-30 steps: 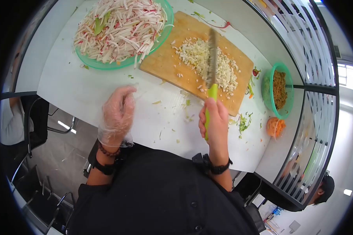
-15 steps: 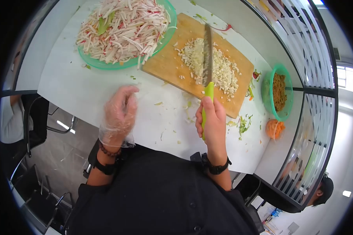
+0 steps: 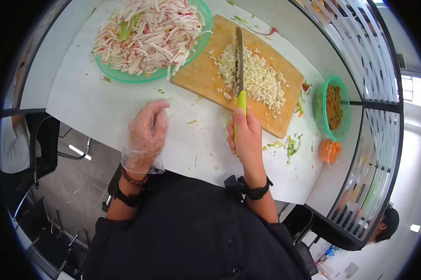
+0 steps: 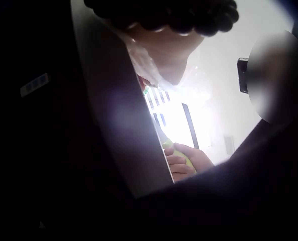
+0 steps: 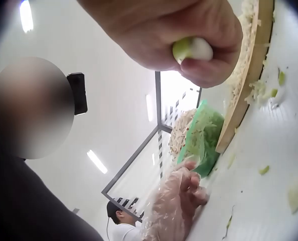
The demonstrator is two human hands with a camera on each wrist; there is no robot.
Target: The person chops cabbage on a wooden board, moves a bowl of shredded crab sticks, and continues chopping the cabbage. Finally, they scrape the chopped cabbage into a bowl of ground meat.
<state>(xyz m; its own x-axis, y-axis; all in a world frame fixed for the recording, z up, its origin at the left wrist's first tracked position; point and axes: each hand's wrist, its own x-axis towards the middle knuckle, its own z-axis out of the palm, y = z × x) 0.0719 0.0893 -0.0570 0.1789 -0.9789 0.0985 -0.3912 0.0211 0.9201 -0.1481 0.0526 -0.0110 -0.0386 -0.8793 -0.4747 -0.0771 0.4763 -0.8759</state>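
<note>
My right hand (image 3: 248, 142) grips the light green handle of a kitchen knife (image 3: 239, 58). The blade points away from me, over the left part of a pile of finely chopped white bits (image 3: 264, 86) on a wooden cutting board (image 3: 194, 77). In the right wrist view, the butt of the knife handle (image 5: 191, 50) pokes out of the curled fist. To the left of the board, my left hand (image 3: 146, 130) wears a clear plastic glove and lies at the white table, fingers loosely bent and holding nothing.
A green basin (image 3: 203, 44) heaped with shredded radish stands behind my left hand. On the right are a green bowl (image 3: 318, 109) of brown food and a small tub of orange shreds (image 3: 329, 151). Green scraps (image 3: 292, 147) litter the table. A partition (image 3: 355, 105) borders the right side.
The right hand and knife have moved left across the chopped pile, from its middle to its left part. The gloved left hand stays almost where it was.
</note>
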